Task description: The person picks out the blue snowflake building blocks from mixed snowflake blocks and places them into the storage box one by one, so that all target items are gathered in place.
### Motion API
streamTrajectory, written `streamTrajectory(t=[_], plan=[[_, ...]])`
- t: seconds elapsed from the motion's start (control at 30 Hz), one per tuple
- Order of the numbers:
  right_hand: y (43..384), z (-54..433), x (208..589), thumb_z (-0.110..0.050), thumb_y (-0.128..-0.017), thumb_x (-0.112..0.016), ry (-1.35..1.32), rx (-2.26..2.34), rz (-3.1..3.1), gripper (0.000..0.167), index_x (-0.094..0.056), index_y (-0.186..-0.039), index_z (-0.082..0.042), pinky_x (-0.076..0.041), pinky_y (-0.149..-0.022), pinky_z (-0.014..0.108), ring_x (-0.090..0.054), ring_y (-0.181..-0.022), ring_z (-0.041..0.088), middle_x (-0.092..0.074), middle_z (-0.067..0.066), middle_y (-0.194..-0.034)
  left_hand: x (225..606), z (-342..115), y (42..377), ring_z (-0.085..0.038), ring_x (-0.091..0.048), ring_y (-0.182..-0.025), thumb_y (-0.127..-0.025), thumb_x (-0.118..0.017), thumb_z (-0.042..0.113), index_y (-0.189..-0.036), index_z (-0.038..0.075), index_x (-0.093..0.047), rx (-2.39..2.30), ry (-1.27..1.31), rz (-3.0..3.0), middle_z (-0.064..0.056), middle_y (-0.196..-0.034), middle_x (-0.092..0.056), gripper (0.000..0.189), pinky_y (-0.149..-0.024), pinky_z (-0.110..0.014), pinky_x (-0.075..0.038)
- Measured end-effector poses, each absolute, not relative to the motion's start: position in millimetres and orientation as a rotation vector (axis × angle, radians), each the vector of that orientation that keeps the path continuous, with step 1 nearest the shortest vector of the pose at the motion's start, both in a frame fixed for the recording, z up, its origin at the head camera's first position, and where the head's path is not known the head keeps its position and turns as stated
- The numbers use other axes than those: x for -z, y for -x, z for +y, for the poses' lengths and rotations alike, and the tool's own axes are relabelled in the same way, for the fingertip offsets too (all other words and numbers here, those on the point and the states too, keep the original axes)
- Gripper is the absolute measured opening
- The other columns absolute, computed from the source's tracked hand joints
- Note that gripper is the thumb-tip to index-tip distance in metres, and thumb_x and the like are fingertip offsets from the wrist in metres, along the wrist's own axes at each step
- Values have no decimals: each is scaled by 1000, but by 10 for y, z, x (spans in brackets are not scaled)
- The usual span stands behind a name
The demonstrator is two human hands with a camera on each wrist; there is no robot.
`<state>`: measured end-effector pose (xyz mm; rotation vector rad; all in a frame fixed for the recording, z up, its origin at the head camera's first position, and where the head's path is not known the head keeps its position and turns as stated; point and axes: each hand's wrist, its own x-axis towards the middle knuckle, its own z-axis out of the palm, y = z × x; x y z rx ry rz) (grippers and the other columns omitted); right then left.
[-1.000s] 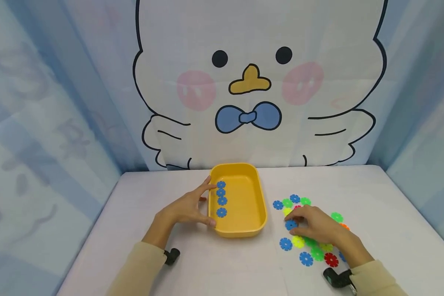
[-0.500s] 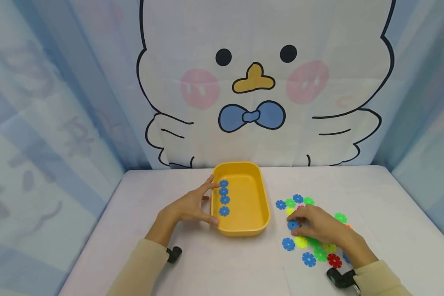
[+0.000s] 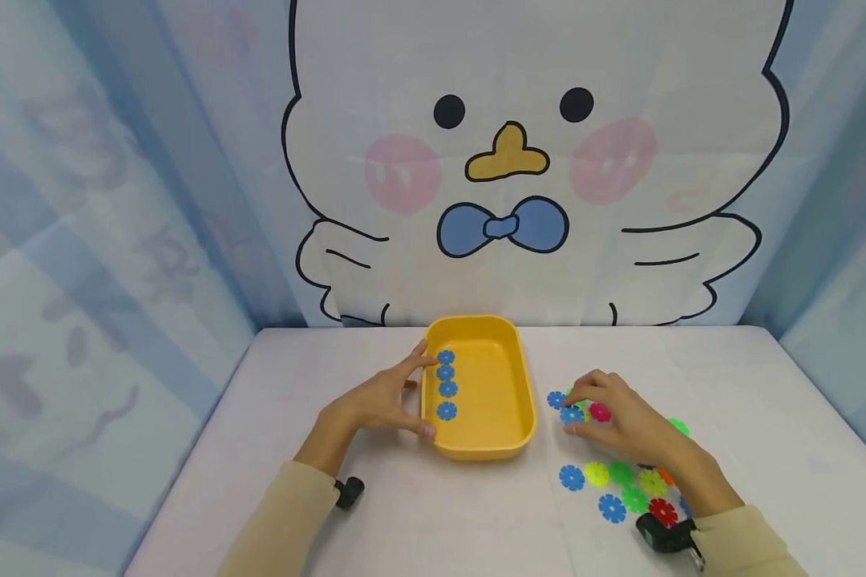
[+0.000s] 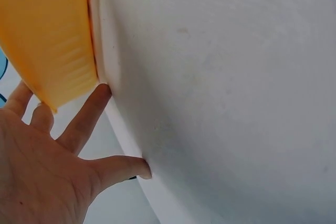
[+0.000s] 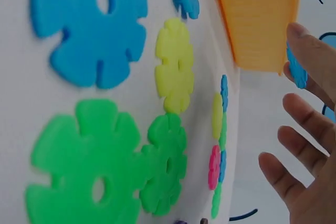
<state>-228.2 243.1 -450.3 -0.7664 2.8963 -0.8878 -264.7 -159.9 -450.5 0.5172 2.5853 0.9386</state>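
Head view: on the white table [image 3: 418, 521], the yellow tray [image 3: 489, 393] has its left side braced by the spread left hand [image 3: 384, 399], fingers fairly straight, likely against sliding. Right of the tray, the right hand [image 3: 626, 421] pinches a blue disc [image 3: 572, 414], seemingly for a precise hold, nearer the table's back edge than half a second ago, exposing more of a pink disc [image 3: 600, 412].

In rt wrist view, yellow tray [image 5: 257, 19] & nearest blue disc [image 5: 86, 24] cut off up top, nearest green disc [image 5: 84, 156] at btm.
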Motion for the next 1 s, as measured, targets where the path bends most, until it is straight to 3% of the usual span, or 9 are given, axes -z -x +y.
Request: streamTrajectory(t=[0.17,0.37,0.73,1.0], plan=[[2349,2364,4440,-35,-89,-82,824,976,2968,28,-75,-112,-21,-48,-100,68,-43,-127,33,-46,9,-144,4429,-1587,2708,-26,-54,-138,-65,-94,57,-161,33,-31,-921,-541,2582,24,-170,4,118,-118,-52,-40],[2431,2241,4364,-32,-88,-83,859,1066,2988,26,-74,-111,-24,-50,-100,66,-42,-128,31,-38,10,-154,4421,-1601,2733,-25,-55,-138,-65,-94,56,-161,34,-30,-920,-524,2577,24,-170,5,117,-118,-53,-40],[2381,2064,4300,-23,-86,-85,1063,1181,2969,28,-72,-111,-27,-45,-103,62,-38,-134,33,-46,5,-147,4481,-1602,2669,-25,-55,-137,-67,-94,54,-161,34,-30,-940,-534,2567,23,-170,4,116,-117,-53,-41],[2413,1894,4224,-24,-89,-83,1119,1194,2909,24,-73,-110,-26,-46,-99,51,-41,-124,22,-52,8,-142,4491,-1577,2660,-25,-55,-138,-66,-95,53,-161,34,-31,-942,-544,2567,23,-170,4,116,-117,-53,-40]])
